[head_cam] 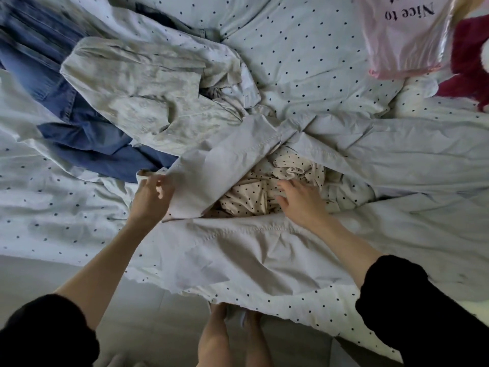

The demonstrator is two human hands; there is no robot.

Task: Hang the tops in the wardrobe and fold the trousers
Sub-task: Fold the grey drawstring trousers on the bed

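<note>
Bed: polka-dot duvet [304, 49] covers it, rumpled, clothes piled across the middle and left
Left hand [150, 198]: fingers clamped on the edge of a pale grey garment [211, 178], pinching the cloth near its hem or waistband
Pale grey garment: plain, stitched seams, spread from the left hand across to the right and down toward the bed's near edge; trousers or top, cannot tell
Right hand [301, 201]: fingers apart and straight, lying flat on a cream dotted top [264, 192], gripping nothing
Cream dotted top: crumpled in a hollow between folds of the grey garment, partly covered by it
Cream patterned garment [137, 91]: lies left of centre, overlapping the blue clothes
Jeans [34, 54]: far left, upper part blurred
Dark blue garment [105, 147]: just below the jeans, tucked under the cream patterned one
Pink plastic bag [404, 35]: top right on the duvet, printed lettering
Dark red fabric [468, 62]: at right edge beside the bag
Sleeves: black, pushed up both forearms
Floor: pale, bare legs visible at bottom centre
</note>
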